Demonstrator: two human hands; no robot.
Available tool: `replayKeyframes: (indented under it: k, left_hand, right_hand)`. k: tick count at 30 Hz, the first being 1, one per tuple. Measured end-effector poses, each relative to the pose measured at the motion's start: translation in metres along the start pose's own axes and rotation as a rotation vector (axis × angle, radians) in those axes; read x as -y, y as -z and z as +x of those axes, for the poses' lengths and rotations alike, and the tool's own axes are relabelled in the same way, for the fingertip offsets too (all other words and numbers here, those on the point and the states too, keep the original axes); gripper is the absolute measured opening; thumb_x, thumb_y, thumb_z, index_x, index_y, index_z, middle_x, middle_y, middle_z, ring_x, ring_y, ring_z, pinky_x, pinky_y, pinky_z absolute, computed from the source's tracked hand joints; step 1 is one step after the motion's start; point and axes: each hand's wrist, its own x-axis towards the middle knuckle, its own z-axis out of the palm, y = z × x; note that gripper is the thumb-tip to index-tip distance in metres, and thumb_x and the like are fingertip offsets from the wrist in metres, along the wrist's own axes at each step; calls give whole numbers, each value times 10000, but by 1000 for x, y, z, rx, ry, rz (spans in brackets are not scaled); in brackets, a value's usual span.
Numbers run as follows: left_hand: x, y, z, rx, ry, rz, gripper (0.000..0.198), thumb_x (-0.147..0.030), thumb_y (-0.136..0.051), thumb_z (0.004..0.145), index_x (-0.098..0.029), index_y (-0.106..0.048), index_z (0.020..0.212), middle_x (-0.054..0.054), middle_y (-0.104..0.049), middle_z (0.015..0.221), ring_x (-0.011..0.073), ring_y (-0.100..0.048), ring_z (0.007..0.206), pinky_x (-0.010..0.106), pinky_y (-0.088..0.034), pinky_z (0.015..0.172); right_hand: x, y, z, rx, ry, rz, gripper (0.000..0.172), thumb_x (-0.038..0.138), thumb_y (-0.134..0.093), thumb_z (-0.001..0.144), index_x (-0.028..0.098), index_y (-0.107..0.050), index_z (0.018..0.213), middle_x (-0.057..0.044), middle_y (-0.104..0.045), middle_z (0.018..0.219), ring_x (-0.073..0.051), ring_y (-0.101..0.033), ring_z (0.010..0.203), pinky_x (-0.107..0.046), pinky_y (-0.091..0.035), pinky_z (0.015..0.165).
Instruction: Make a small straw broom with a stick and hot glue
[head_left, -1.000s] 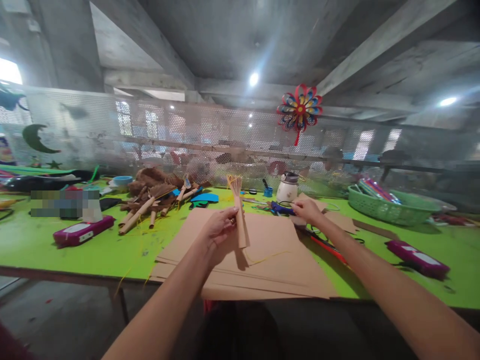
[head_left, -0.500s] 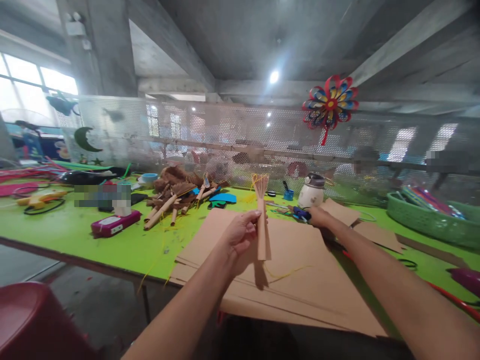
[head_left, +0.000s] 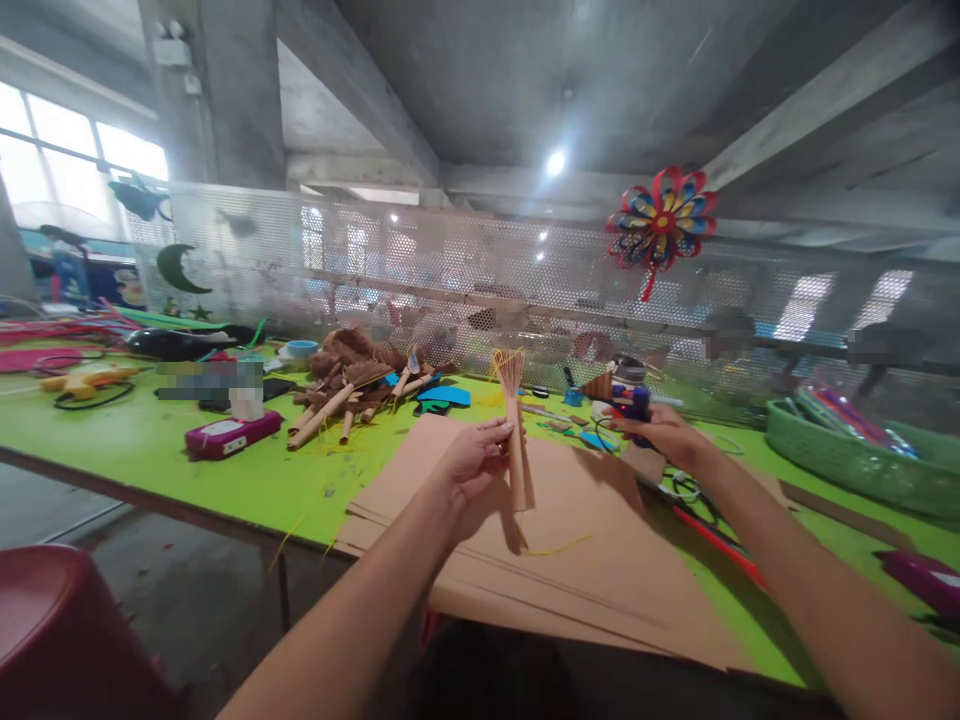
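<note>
My left hand (head_left: 474, 462) is closed round a small brown paper-wrapped broom (head_left: 514, 430), held upright above the stack of brown cardboard sheets (head_left: 570, 540); its straw bristles fan out at the top. My right hand (head_left: 664, 432) is lifted off the green table (head_left: 150, 450) and grips a blue and red glue gun (head_left: 628, 400), its tip pointing left toward the broom. A cord trails down from the gun.
A pile of finished small brooms (head_left: 345, 385) lies at the back left. A magenta box (head_left: 223, 435) sits left of the cardboard, a green basket (head_left: 855, 445) at the right. Scissors and red cord (head_left: 705, 520) lie under my right forearm. A red stool (head_left: 67, 640) stands at the lower left.
My right hand has picked the glue gun up off the table and raised it toward the broom. The left hand keeps the broom upright.
</note>
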Motion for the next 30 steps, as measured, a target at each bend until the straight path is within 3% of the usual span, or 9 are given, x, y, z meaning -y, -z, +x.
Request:
replayKeyframes:
  k: [3, 6, 12, 16, 30]
  left_hand:
    - [0, 0, 1, 12, 18, 43, 58, -54, -631, 749, -110, -642, 737, 32, -624, 674, 87, -572, 566, 176, -461, 532]
    - [0, 1, 2, 1, 37, 73, 67, -51, -628, 748, -114, -642, 729, 37, -623, 664, 94, -573, 576, 184, -460, 545]
    - [4, 2, 2, 51, 76, 172, 59, -38, -655, 711, -96, -647, 701, 46, -612, 650, 74, -524, 525, 159, -376, 453]
    - [8, 1, 4, 80, 67, 222, 67, -13, -647, 702, -75, -647, 676, 12, -553, 600, 30, -433, 450, 131, -295, 382]
    - [11, 1, 2, 105, 86, 303, 71, -15, -654, 709, -79, -650, 742, 12, -589, 647, 53, -513, 538, 146, -390, 484]
  right_hand:
    - [28, -8, -36, 93, 124, 400, 419, 483, -646, 750, 144, -656, 997, -118, -691, 934, -210, -631, 815, -313, -481, 699]
    - [46, -17, -61, 147, 151, 475, 348, 455, -604, 814, 142, -652, 959, -112, -684, 869, -187, -612, 758, -320, -474, 698]
    - [45, -31, -70, 194, 139, 281, 427, 538, -492, 862, 134, -631, 867, -58, -632, 698, -141, -541, 621, -269, -410, 567]
    - [38, -36, -68, 144, 163, 231, 452, 559, -469, 862, 133, -618, 827, -36, -593, 639, -133, -514, 587, -266, -408, 560]
    - [37, -37, -68, 19, 207, 28, 396, 523, -454, 857, 160, -581, 763, -21, -562, 604, -158, -533, 588, -285, -415, 576]
